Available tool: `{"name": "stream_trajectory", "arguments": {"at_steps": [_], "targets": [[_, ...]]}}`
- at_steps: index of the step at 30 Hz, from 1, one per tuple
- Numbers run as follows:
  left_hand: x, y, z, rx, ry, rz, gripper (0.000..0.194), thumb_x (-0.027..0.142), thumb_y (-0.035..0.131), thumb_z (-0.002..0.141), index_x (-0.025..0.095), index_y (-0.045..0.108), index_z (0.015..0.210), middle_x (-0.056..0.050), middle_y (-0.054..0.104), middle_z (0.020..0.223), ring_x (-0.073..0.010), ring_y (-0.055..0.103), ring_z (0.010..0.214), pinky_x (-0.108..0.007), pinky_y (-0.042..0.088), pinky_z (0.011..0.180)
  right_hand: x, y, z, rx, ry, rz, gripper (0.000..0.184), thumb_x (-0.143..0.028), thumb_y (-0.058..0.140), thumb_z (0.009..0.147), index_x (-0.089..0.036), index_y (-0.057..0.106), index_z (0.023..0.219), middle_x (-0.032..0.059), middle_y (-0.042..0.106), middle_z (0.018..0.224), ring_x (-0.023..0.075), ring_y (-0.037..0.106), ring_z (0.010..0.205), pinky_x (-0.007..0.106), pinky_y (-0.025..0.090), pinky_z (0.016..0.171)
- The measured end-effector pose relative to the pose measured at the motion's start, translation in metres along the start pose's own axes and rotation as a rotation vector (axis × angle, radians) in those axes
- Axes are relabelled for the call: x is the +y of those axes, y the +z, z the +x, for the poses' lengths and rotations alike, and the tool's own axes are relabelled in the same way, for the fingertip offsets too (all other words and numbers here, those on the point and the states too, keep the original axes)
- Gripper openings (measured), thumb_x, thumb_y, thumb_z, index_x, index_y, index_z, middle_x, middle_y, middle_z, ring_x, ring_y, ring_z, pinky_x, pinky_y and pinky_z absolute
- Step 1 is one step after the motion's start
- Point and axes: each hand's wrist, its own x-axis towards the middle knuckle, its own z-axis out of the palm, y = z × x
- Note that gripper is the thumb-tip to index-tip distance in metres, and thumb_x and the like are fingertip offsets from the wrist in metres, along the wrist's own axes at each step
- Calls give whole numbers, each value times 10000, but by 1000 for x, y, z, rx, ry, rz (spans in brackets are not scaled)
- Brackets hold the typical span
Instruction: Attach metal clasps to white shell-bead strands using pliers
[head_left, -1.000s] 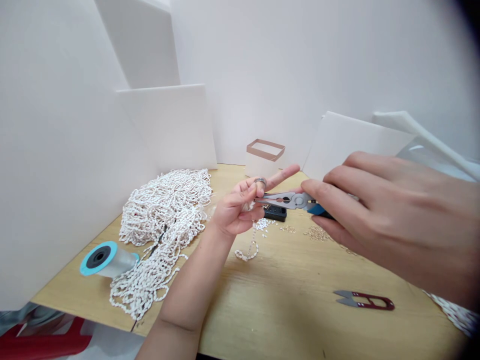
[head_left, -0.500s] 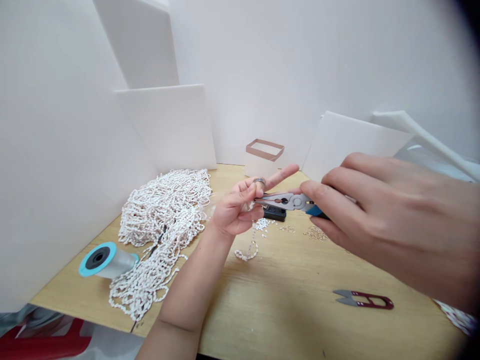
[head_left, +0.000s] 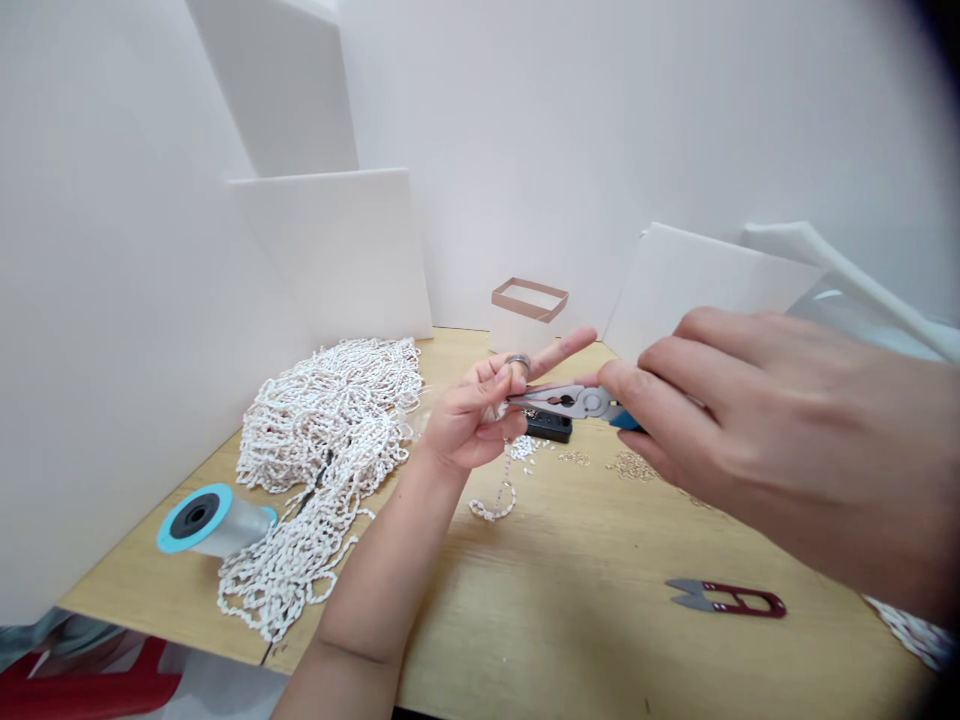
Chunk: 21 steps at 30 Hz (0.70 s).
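Observation:
Above the middle of the table, my left hand point(head_left: 480, 415) pinches a beaded strand point(head_left: 495, 512) between thumb and finger, with the index finger stretched out. The strand's lower end hangs in a small curl below the palm. Around the blue handles of the pliers point(head_left: 577, 402), my right hand point(head_left: 720, 420) is closed. The plier jaws point left and meet the strand at my left fingertips; what exactly lies between them is too small to make out. A ring point(head_left: 518, 361) sits on a left finger.
On the left lies a heap of white bead strands point(head_left: 330, 420) beside a spool of clear line point(head_left: 225, 522). Thread snips point(head_left: 727, 598) rest at front right. A black case point(head_left: 550, 427), white beads point(head_left: 525, 447) and gold bits point(head_left: 632, 465) lie behind my hands; a box point(head_left: 529, 300) stands farther back.
The pliers and my right hand have shifted very slightly to the left and up. My left hand and the strand stay almost in place.

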Motion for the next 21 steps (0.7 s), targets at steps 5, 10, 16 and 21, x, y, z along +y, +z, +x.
{"name": "stream_trajectory", "arguments": {"at_steps": [5,10,16,21], "targets": [[0,-1,0,0,8,-12,250,314,808,804,133,646,743,-171,445,1583,-103,731,810,-92,277,298,5,-2,4,-19,-158,-35,246,-304,417,920,-229,594,766,62,456,655,207,367,588,385,266,592],[-2,-2,2,22,12,-8,246,306,815,796,137,647,737,-175,470,1565,-77,712,723,-99,277,299,10,0,3,-57,-186,-16,310,-295,366,946,-206,603,766,69,460,648,181,315,548,391,237,591],[-4,-7,3,71,7,-10,223,290,801,806,135,658,734,-158,459,1576,-108,729,797,-99,272,301,6,-1,3,-65,-63,180,299,-260,371,942,-213,616,777,51,445,625,172,294,544,385,231,598],[-4,-8,4,56,21,-3,211,276,800,810,130,665,740,-167,462,1571,-233,705,1136,-80,248,300,0,-2,5,-93,-52,131,272,-178,372,889,-207,606,755,63,446,618,181,286,530,382,240,542]]}}
